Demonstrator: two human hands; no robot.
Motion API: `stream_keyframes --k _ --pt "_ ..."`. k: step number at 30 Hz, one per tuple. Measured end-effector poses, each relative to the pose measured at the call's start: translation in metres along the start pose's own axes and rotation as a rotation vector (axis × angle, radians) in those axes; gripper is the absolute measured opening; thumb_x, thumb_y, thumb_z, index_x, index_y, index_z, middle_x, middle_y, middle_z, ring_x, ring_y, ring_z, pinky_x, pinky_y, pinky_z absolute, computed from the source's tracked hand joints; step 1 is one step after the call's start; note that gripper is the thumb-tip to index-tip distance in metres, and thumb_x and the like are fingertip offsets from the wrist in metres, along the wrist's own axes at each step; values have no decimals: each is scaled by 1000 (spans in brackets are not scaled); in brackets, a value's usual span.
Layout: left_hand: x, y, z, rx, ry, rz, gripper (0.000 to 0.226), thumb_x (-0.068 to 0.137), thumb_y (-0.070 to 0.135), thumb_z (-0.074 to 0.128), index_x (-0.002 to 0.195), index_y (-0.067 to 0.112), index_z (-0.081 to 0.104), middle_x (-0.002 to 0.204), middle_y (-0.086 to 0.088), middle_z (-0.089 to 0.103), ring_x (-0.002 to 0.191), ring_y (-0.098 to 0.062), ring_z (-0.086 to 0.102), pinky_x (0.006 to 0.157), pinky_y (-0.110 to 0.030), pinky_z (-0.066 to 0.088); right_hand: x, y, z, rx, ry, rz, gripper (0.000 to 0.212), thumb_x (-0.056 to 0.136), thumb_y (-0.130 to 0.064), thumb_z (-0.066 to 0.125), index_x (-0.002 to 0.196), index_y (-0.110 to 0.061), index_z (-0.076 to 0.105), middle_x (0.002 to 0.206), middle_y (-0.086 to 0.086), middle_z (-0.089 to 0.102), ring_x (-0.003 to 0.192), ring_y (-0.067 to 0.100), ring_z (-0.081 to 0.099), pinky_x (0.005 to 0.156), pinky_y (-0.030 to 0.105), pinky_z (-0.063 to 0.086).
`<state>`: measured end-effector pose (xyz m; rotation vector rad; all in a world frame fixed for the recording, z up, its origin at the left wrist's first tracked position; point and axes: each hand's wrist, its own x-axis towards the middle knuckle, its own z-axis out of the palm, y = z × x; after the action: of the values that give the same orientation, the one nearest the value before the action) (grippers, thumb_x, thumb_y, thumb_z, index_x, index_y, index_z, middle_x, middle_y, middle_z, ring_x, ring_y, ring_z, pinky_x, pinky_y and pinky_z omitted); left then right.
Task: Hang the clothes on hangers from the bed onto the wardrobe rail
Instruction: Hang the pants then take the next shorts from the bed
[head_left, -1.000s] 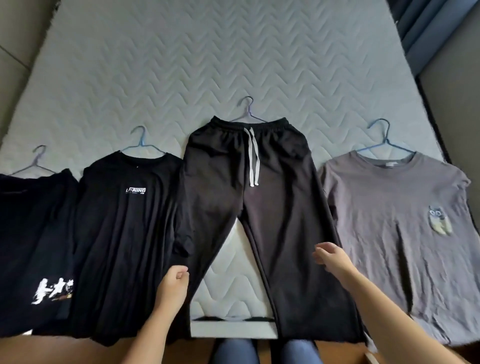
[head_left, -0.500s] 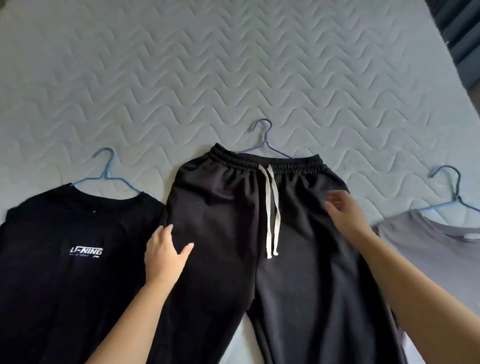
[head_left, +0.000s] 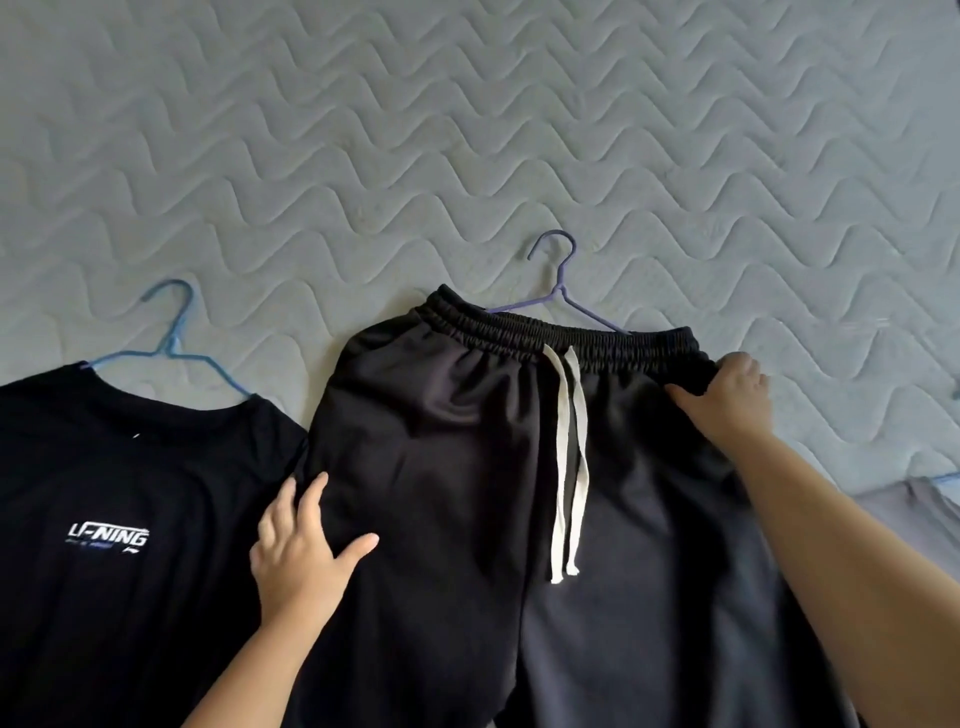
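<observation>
— Lifting the black trousers (head_left: 467, 493) by cloth alone looks like the main risk. The right hand (head_left: 727, 400) is curled over the right end of the waistband, apparently gripping fabric, and the left hand (head_left: 301, 551) lies flat and spread on the left hip, grasping nothing.

— So what slips?

— The purple hanger (head_left: 558, 291). Only its hook and shoulders show above the waistband; how it is fastened inside I cannot tell. Pulled up at one corner, the trousers could tilt and slide off it, I'd judge. The left leg also touches the black T-shirt (head_left: 130, 519) beside it, so a careless drag might pull that shirt askew on its blue hanger (head_left: 171, 343).

— Where is everything now?

— Flat on the bed (head_left: 467, 130), nothing lifted; no wardrobe rail in view.

— Count?

— One pair of trousers with a white drawstring (head_left: 569, 457) of two hanging ends, one black T-shirt, a sliver of one grey garment (head_left: 914, 514) at the right edge. Two hangers clearly seen, a blue trace of a third by the grey one. Two hands.
</observation>
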<state>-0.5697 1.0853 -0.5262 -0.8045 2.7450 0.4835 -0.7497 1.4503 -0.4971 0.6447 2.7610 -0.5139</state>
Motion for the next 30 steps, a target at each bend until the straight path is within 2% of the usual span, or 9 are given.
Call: stream_keyframes --k 7,11,14,17,20,22,25,27,30 --pt "3 9 -9 97 -60 -18 87 70 46 70 141 20 26 153 -10 18 138 -29 20 101 -46 33 -6 2 -14 191 -168 94 52 70 -42 68 103 -4 58 104 18 65 100 35 59 77 37 44" --pt "0 25 -34 241 -210 -10 87 77 52 60 143 20 13 154 -10 9 139 -27 16 105 -39 33 -39 3 -47 347 -115 45 31 74 -29 71 94 -7 61 84 9 63 91 31 60 72 33 40" --pt "-11 38 -63 160 -286 -13 77 80 46 60 141 18 23 152 -11 17 137 -29 21 108 -40 31 -74 9 -85 398 -107 -19 19 73 -26 72 76 -15 57 69 0 58 79 25 56 68 33 38" --pt "-36 53 -99 -124 -130 6 63 82 32 63 135 10 37 143 -14 36 130 -31 34 102 -43 37 -113 22 -121 389 -107 -60 20 74 -24 73 75 -11 58 69 5 57 73 24 53 64 33 36" --pt "-68 72 -140 -283 74 149 58 83 24 63 133 5 39 139 -16 41 128 -31 38 101 -43 38 -153 40 -150 421 -112 -79 19 72 -18 74 74 -4 61 69 10 60 70 23 54 64 35 38" --pt "-87 84 -168 -282 130 273 60 85 25 61 136 6 36 144 -15 36 133 -29 33 107 -41 33 -178 52 -167 431 -117 -94 17 71 -16 75 67 -9 60 63 7 59 64 20 53 61 33 40" --pt "-106 96 -201 -131 113 444 62 88 30 55 140 11 29 151 -11 26 140 -27 23 113 -41 23 -214 68 -193 435 -139 -173 18 71 -11 75 62 -9 59 57 2 51 58 17 48 52 19 33" --pt "-120 101 -218 -32 82 508 55 89 31 52 138 13 34 147 -10 35 138 -27 27 113 -46 22 -236 78 -209 459 -153 -208 13 70 -9 76 72 -3 64 63 5 55 61 17 50 51 18 33" --pt "-160 101 -243 -74 61 518 36 89 29 52 120 9 54 120 -10 60 115 -29 50 105 -43 32 -268 103 -229 533 -153 -224 10 69 -6 76 73 -6 66 55 -6 57 55 6 51 50 16 36"
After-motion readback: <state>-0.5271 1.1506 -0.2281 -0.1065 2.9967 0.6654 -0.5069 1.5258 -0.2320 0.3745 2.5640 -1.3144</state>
